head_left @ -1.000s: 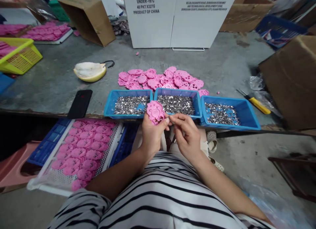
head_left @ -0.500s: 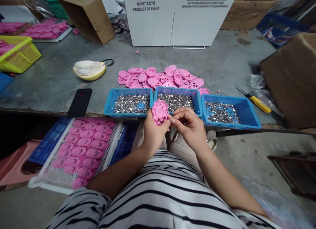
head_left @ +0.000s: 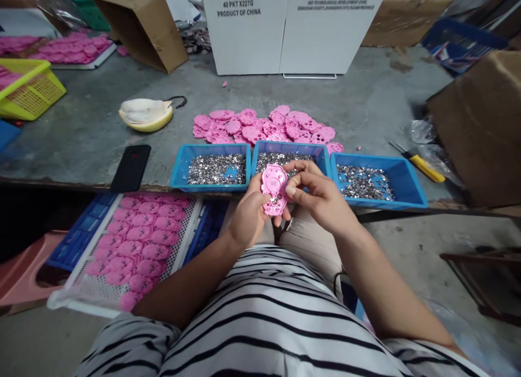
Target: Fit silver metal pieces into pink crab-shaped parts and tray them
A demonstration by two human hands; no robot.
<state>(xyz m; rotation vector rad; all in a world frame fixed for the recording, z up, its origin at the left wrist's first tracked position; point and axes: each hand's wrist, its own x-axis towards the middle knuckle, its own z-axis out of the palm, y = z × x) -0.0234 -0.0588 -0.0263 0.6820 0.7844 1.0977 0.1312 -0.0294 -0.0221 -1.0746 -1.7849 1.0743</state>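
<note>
My left hand [head_left: 248, 217] grips a pink moulded plastic piece [head_left: 274, 177] by its left side, thumb on its face. The piece has a scalloped outline, and small shiny metal parts show in its lower half. At its right edge, my right hand [head_left: 315, 195] pinches it between thumb and fingers. Just behind my hands stands the middle blue bin [head_left: 329, 163], holding small silvery metal parts. The left blue bin [head_left: 175, 173] and the right blue bin [head_left: 409, 190] hold similar parts. Beyond the bins lies a loose heap of pink pieces [head_left: 260, 128].
A white perforated tray [head_left: 185, 225] with rows of pink pieces sits low on my left. On the table are a black phone [head_left: 131, 168], a fruit rind [head_left: 152, 125], a yellow-handled screwdriver [head_left: 427, 168], a white carton [head_left: 252, 46] and a yellow basket [head_left: 35, 95].
The pink piece has moved slightly right and turned, with more of its face showing. My right hand has shifted from near its lower corner to holding its right edge.
</note>
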